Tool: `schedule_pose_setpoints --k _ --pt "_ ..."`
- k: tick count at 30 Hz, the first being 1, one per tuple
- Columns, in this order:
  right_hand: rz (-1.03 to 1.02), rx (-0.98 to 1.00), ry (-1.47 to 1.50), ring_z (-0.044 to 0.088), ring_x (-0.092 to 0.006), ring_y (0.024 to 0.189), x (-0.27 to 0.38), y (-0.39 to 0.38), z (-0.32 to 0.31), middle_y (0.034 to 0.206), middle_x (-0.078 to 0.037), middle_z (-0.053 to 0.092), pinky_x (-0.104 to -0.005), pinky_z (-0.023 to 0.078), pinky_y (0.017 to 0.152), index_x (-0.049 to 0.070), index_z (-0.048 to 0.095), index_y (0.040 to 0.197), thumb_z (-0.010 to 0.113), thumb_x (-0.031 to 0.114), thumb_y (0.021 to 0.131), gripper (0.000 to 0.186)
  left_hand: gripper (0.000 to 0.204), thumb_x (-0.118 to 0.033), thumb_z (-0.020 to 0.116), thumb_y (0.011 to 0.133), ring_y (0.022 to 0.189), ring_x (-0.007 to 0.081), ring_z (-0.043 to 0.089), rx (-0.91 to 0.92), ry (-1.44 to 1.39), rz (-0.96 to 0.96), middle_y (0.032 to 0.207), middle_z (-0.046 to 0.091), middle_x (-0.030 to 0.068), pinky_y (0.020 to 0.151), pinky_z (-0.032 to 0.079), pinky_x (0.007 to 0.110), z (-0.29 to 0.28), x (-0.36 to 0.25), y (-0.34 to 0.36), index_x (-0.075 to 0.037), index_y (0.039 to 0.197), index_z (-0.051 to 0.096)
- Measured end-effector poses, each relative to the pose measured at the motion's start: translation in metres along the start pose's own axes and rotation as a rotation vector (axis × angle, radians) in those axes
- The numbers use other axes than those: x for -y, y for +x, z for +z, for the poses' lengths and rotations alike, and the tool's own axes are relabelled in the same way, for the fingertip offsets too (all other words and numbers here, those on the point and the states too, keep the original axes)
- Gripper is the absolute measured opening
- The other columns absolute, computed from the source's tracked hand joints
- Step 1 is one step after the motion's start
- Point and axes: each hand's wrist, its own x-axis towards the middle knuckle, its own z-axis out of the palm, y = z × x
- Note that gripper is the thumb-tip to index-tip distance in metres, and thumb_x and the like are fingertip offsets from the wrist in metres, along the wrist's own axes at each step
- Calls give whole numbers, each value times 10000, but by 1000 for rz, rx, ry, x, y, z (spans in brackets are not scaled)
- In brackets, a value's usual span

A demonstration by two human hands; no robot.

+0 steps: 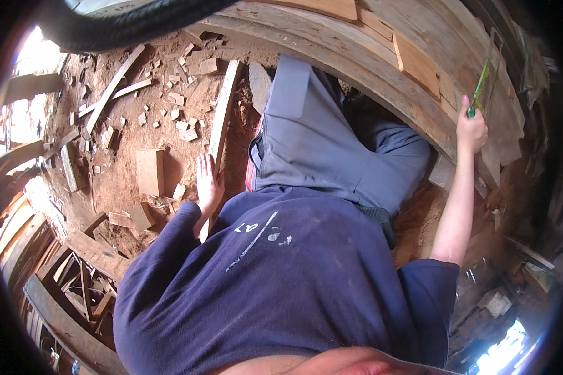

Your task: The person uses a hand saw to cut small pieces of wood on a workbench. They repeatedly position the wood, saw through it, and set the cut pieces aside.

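right hand point(471, 130) is up on the curved wooden workbench point(381, 75), fist wrapped around the bottom end of a green-handled tool point(480, 87), so the tool pokes up above the grip. left hand point(208, 182) is spread flat, fingers open, on a wooden slat point(222, 115) on the sawdust floor point(125, 175), wood offcuts point(150, 172) just beside it.

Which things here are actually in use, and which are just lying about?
In use:
- right hand gripping a green-handled tool
- curved timber beam the tool rests against
- left hand, open, by a long wooden strip

Lying about:
- flat wooden block
- small offcuts on the dirt
- loose slats
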Motion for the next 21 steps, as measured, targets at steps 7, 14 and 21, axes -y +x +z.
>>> schedule_pose_setpoints --k 7,14,21 --pt "22 33 34 718 -455 857 -4 1 3 852 -236 737 -560 546 729 77 765 892 509 771 934 741 934 -311 695 895 1532 481 242 141 -242 -134 1646 238 331 1262 204 545 -21 -12 1 50 1613 219" --pt "-19 -2 19 698 -471 782 -10 7 13 781 -258 707 -574 512 686 30 727 819 562 736 939 735 914 -303 676 909 1526 475 267 83 -189 -91 1633 258 342 1240 260 555 -31 -16 7 61 1609 215" --pt "-38 10 108 698 -456 733 -8 3 10 722 -256 689 -556 504 651 -16 709 823 605 649 968 688 763 -261 693 947 1508 441 330 141 -75 -142 1631 318 287 1221 282 582 -11 -6 6 32 1566 356"
